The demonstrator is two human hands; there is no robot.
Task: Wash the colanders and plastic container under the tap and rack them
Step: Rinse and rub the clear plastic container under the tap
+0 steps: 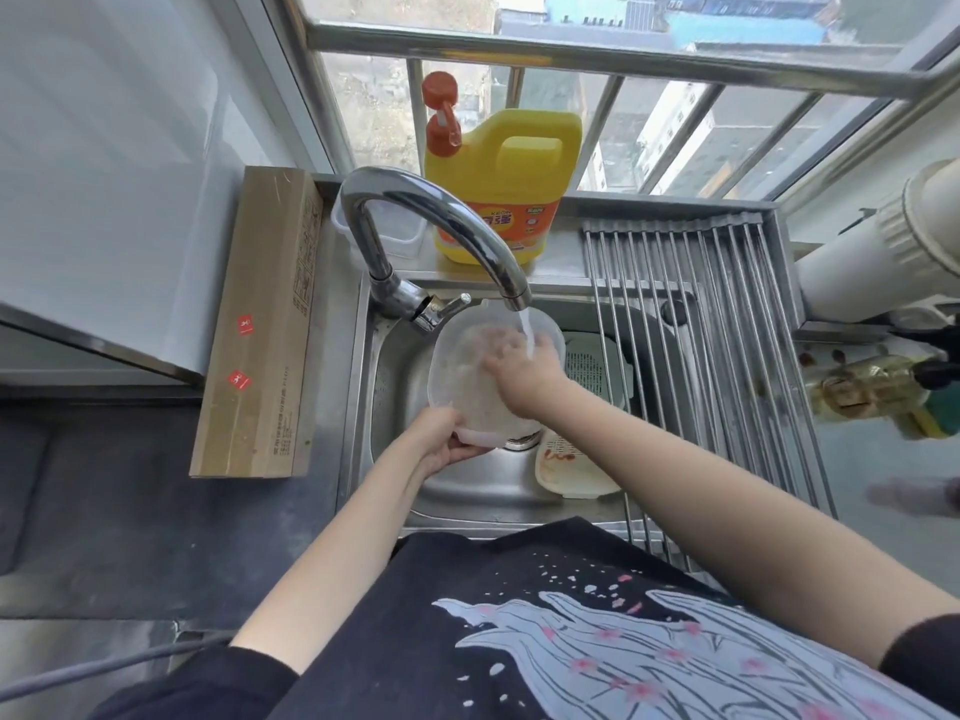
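Nearest is the person's dark shirt with pale flowers on it, and it hides the front edge of the sink. Two bare arms reach out over that edge. The left hand curls round the near rim of the clear plastic container, with the thumb on top and the fingers underneath, mostly out of sight. The container is held up over the middle of the sink, tipped so its open side faces up and toward the person, and its long way runs from near to far. The right hand is inside it with the fingers spread flat against the bottom; they look blurry, so each one is hard to make out. Water falls onto that hand from the tap. By the sink's front right corner lies a cream colander with red smears, its long way running near to far, partly hidden under the right arm. Farther back on the right side sits a green colander, half hidden behind the container and under the bars of the metal rack that covers the sink's right side. Left of the sink leans a long cardboard box. At the back edge, behind the tap, stands a yellow soap jug with an orange pump, and a clear tub shows beside it, mostly hidden by the tap.
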